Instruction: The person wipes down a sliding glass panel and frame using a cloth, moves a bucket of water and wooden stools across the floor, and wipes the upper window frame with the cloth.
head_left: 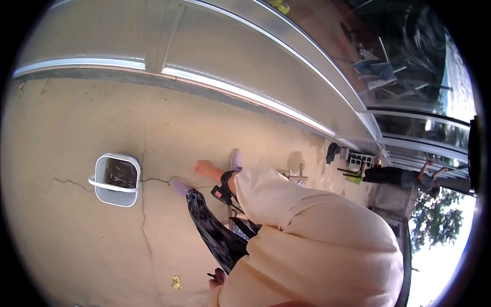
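The view is turned sideways, with the floor to the left and my cream sleeve [266, 197] filling much of the right. My right hand [205, 168] hangs over the floor with its fingers curled and nothing visible in them. A black strap with a small black device [222, 194] is around that wrist. Lower in the view, my left hand [214, 285] is partly hidden by my clothing. Its fingers are closed by a small dark maroon thing [220, 275] whose kind I cannot make out. A pale bucket [116, 198] holding dark liquid stands on the floor, apart from both hands.
A crumpled yellowish scrap [176, 282] lies on the cracked concrete floor [92, 245]. Glass panels in metal frames [245, 92] run along one side. Beyond me, another person [394, 176] stands with raised arms by the glass. A dark bag [332, 152] lies near the wall.
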Demonstrator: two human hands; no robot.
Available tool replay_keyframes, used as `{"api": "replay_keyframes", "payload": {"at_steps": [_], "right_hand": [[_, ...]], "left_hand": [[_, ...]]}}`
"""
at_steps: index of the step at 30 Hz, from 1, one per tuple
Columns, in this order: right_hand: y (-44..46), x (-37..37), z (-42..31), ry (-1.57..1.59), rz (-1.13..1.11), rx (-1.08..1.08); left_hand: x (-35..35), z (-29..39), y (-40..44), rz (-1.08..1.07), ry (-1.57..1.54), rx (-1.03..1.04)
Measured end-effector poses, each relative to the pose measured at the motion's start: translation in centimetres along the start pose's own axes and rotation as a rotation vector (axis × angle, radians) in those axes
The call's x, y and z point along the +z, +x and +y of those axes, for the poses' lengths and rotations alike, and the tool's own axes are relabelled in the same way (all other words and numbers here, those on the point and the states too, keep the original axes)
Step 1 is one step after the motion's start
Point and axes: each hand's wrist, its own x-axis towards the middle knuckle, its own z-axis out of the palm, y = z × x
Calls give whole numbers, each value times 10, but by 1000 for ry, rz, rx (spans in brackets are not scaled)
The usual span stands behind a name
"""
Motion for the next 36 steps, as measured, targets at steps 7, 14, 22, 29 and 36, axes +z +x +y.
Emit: {"api": "replay_keyframes", "payload": {"at_steps": [7, 14, 22, 29, 36], "right_hand": [[-143, -69, 201, 697, 221, 463], [-286, -70, 297, 946, 274, 631], [-395, -39, 353, 1124, 486, 799], [-444, 65, 308, 1559, 564, 1123], [-433, 131, 261, 2176, 839, 1010]], "left_hand": [[-122, 24, 21, 283, 150, 104], [-214, 211, -2, 444, 94, 499], [-251, 440, -91, 550, 144, 871], [-232, 531, -82, 112, 54, 1285], [-203, 588, -143, -417, -170, 883]]}}
